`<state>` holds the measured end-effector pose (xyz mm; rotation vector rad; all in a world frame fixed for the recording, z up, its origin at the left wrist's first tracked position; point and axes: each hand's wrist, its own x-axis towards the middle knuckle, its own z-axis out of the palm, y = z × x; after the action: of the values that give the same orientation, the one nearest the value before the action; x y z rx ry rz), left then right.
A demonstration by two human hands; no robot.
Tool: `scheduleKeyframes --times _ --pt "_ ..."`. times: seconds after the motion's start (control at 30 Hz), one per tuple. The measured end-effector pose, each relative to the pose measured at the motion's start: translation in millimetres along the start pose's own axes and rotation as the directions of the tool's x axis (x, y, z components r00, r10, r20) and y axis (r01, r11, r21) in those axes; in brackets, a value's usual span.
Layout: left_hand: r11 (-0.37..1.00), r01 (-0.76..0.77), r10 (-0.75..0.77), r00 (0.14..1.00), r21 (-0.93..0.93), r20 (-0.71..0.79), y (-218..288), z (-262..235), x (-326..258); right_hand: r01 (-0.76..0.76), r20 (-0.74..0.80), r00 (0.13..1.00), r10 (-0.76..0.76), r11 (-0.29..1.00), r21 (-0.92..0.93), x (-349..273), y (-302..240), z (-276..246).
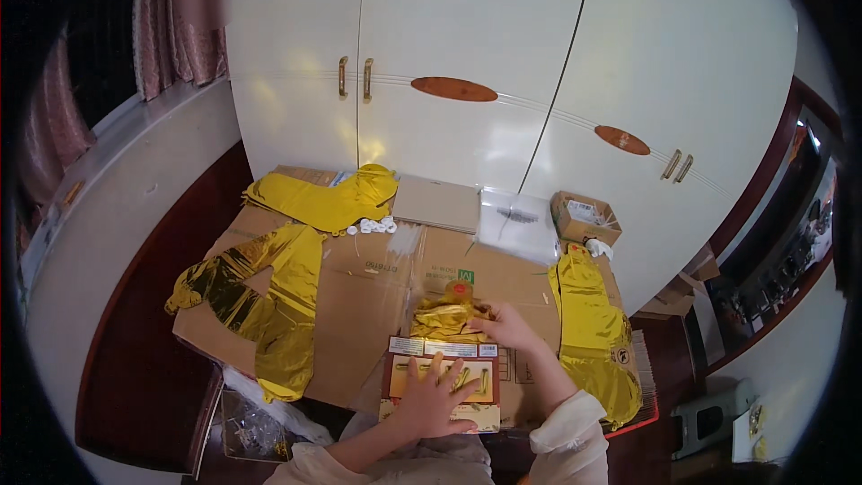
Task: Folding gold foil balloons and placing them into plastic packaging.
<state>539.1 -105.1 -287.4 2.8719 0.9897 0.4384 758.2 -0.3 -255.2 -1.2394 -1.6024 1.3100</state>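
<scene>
My left hand [435, 402] lies with fingers spread on a flat red and yellow printed package [489, 386] at the table's near edge. Just beyond it is a crumpled, folded gold foil balloon [440, 316], partly in clear wrapping. My right hand [512, 327] grips the right side of this bundle, fingers bent around its edge; the fingertips are partly hidden. Flat gold foil balloons lie on both sides: one curved stack [314, 202] at the far left, another [292, 305] nearer on the left, and a third pile [593, 332] at the right.
Brown cardboard [359, 305] covers the table. Small white pieces [373, 226] lie by the far left foil. At the back are a grey-beige board [435, 202], a clear plastic bag [519, 226] and a small open carton [584, 218]. White cabinets [467, 18] stand behind; a stool [714, 418] is at right.
</scene>
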Motion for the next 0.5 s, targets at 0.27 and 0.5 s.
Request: scheduleKeyframes --times 0.27,0.5 --pt "0.978 0.043 -0.034 0.998 -0.205 0.048 -3 26 -3 0.411 0.282 0.910 -0.304 0.747 -0.523 -64 24 25" --pt "0.985 0.024 -0.030 0.999 -0.172 -0.028 -5 26 -2 0.468 0.238 0.883 -0.405 0.729 -0.499 -75 37 39"
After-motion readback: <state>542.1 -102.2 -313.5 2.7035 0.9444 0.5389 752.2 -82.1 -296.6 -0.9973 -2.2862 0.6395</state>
